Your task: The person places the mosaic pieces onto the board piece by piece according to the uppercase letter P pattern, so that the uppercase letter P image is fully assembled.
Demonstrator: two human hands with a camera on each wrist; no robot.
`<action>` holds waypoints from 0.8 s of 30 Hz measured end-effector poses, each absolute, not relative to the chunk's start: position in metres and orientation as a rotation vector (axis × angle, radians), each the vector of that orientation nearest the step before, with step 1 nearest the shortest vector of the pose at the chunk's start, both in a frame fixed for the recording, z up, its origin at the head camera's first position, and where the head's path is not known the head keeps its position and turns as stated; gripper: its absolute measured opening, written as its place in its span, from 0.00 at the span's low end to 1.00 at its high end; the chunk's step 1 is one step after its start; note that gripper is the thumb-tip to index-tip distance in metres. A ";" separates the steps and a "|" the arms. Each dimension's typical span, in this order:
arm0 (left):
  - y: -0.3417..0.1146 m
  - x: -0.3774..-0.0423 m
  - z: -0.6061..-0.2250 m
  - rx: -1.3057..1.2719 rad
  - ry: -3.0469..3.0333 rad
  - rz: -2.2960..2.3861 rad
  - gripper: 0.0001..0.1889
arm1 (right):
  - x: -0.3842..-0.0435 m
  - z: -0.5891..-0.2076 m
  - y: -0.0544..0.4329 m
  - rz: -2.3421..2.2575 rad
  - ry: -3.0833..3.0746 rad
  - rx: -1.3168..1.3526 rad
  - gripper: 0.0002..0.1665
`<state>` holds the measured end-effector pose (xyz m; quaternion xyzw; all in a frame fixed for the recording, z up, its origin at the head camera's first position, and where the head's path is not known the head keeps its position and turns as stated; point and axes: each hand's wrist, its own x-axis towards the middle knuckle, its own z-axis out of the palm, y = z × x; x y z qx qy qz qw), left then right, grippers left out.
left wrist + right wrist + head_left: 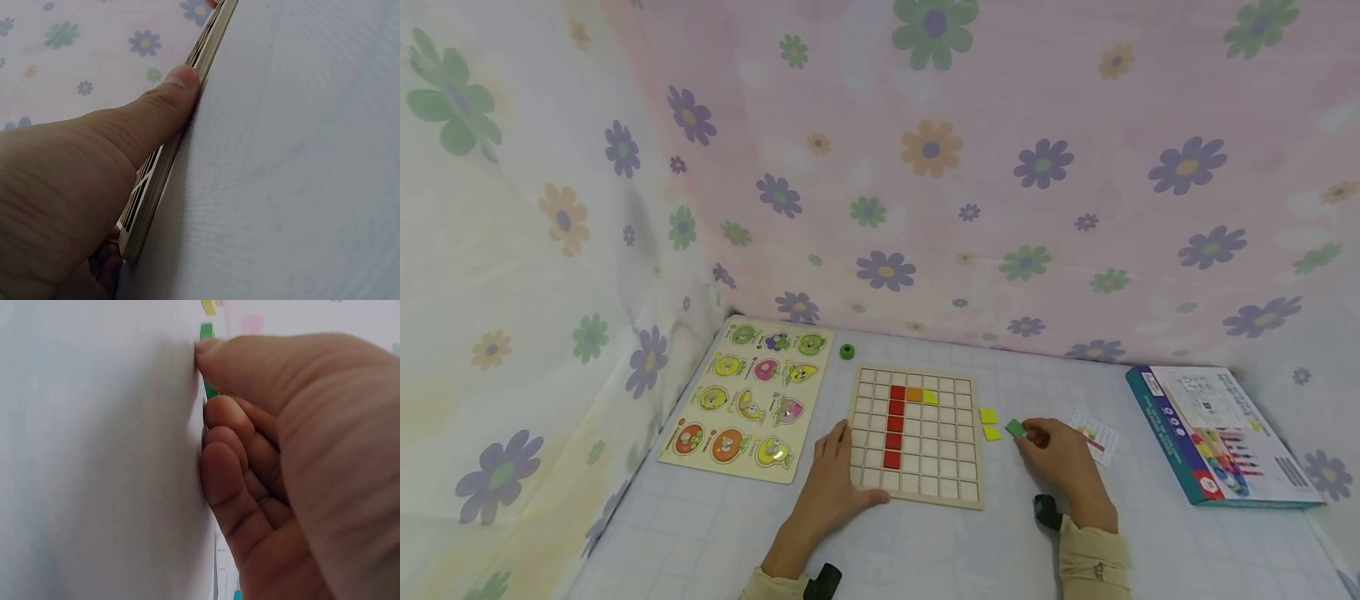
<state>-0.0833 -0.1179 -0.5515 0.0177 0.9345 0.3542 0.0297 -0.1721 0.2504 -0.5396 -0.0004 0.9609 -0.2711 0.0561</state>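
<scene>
A light wooden grid board [936,501] lies flat on the table. Several red tiles [892,438] form a column on it, with an orange tile [913,394] and a yellow tile [929,397] to the right of the top red one. At the board's near left corner, my left hand [823,496] rests spread, thumb [182,78] against the front edge and fingers along the left edge. Right of the board, my right hand [1063,458] pinches a green tile [1015,427] low at the table. The thumb [215,356] partly covers that tile in the right wrist view.
Two loose yellow tiles [988,415] lie between the board and the right hand. A printed card [1095,437] sits partly behind that hand. A fruit puzzle board [801,417] lies left, a green ring [847,352] behind, a box [1225,433] far right. Flowered cloth [970,250] encloses the table.
</scene>
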 end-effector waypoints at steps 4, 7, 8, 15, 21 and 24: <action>-0.118 -0.083 -0.551 0.053 2.885 1.086 0.68 | -0.172 -0.536 0.248 -0.816 2.909 0.014 0.24; -0.118 -0.083 -0.551 0.053 2.890 1.084 0.69 | -0.172 -0.535 0.246 -0.819 2.910 0.019 0.24; -0.118 -0.083 -0.552 0.055 2.892 1.084 0.68 | -0.172 -0.534 0.246 -0.822 2.909 0.024 0.24; -0.118 -0.084 -0.552 0.061 2.888 1.098 0.69 | -0.172 -0.536 0.246 -0.843 2.906 0.050 0.26; -0.118 -0.084 -0.551 0.055 2.879 1.096 0.69 | -0.173 -0.537 0.248 -0.894 2.938 -0.013 0.25; -0.118 -0.084 -0.552 0.044 2.878 1.091 0.69 | -0.174 -0.535 0.244 -0.927 2.978 -0.105 0.22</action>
